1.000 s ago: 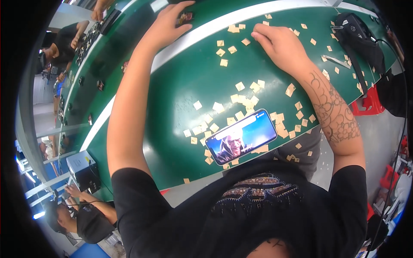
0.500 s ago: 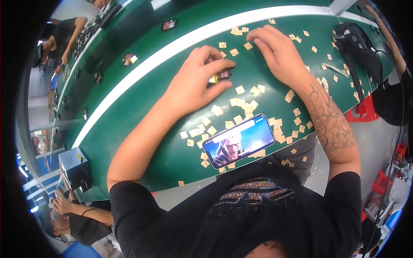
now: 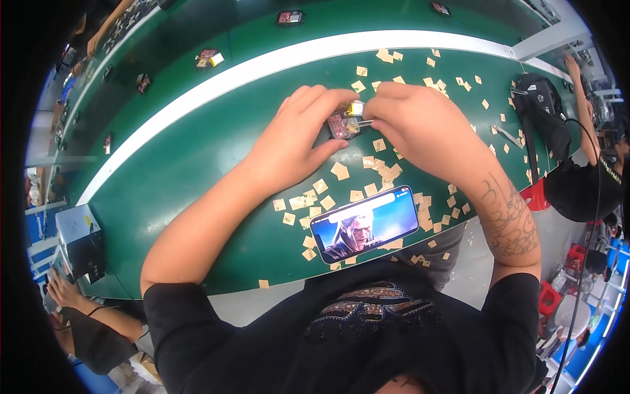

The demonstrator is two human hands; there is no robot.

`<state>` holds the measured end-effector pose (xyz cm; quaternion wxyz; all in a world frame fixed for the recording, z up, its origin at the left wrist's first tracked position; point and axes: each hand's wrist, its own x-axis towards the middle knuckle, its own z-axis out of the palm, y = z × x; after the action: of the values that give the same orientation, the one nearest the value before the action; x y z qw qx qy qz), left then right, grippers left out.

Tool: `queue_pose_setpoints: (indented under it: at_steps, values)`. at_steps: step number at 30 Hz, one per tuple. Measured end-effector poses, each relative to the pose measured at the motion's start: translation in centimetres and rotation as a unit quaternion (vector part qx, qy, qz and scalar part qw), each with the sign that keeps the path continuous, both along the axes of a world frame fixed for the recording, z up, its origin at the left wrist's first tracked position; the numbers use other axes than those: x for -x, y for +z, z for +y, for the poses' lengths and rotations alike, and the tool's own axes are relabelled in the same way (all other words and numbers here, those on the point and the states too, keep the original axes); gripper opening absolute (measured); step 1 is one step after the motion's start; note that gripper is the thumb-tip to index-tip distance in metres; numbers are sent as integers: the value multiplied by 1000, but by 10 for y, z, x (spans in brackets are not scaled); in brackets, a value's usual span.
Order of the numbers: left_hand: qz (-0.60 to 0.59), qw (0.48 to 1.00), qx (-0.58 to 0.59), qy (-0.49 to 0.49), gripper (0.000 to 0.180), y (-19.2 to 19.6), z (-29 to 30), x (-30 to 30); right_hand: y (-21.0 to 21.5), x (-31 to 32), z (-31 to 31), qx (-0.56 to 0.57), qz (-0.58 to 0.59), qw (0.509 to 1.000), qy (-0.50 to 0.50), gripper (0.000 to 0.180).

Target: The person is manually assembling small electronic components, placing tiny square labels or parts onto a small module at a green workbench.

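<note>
My left hand (image 3: 298, 134) curls round a small black-cased device (image 3: 341, 126), thumb at its near edge and fingers at its far side. Inside the case a reddish circuit board shows, with a white and yellow block (image 3: 356, 109) at its upper right. Thin metal tweezers (image 3: 365, 123) reach from my right hand (image 3: 417, 125) over the board. That hand pinches them, its fingers pressed together. Small beige paper squares (image 3: 387, 172) lie scattered below and around both hands. A phone (image 3: 365, 224) with a lit screen rests on some of them near the table edge.
A white strip (image 3: 262, 60) crosses the green table (image 3: 216, 157); similar devices (image 3: 289, 18) lie beyond it. Another pair of tweezers (image 3: 507, 138) and a black bag (image 3: 543, 108) are at right. A box (image 3: 80, 243) stands at left. Other people work on both sides.
My right hand has come left and down to the device, and tweezers now show in its pinch. The device is turned and more exposed beside my left hand. The whole view has shifted.
</note>
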<state>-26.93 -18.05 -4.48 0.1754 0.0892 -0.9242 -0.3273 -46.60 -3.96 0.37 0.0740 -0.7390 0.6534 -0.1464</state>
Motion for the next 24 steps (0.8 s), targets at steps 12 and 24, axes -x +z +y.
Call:
queue_pose_setpoints:
  at_steps: [12, 24]
  values:
    - [42, 999, -27, 3, 55, -2, 3, -6, -36, 1, 7, 1, -265, 963, -45, 13]
    - [19, 998, 49, -28, 35, -3, 4, -8, -34, 28, 12, 64, -249, 965, -51, 8]
